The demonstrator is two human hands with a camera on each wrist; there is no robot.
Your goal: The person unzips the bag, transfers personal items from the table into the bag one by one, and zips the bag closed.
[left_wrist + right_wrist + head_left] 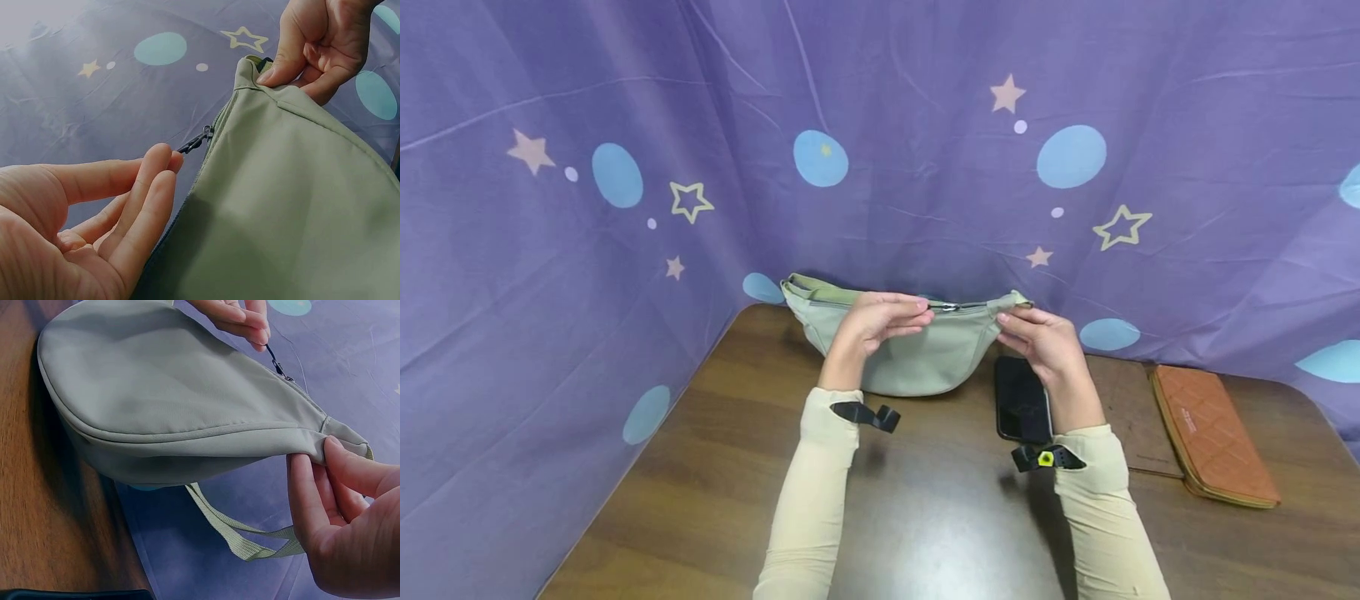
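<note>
Table [925,517]: bag [917,354] at back edge

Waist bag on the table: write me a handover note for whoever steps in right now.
Left hand: pinches the zipper pull of the green waist bag.
Right hand: pinches the bag's right end.
The bag stands at the back of the wooden table, a dark phone beside it and an orange wallet farther right.
Done: both hands have their hold.
Left: the zip looks shut right of the pull; nothing packed yet.
</note>
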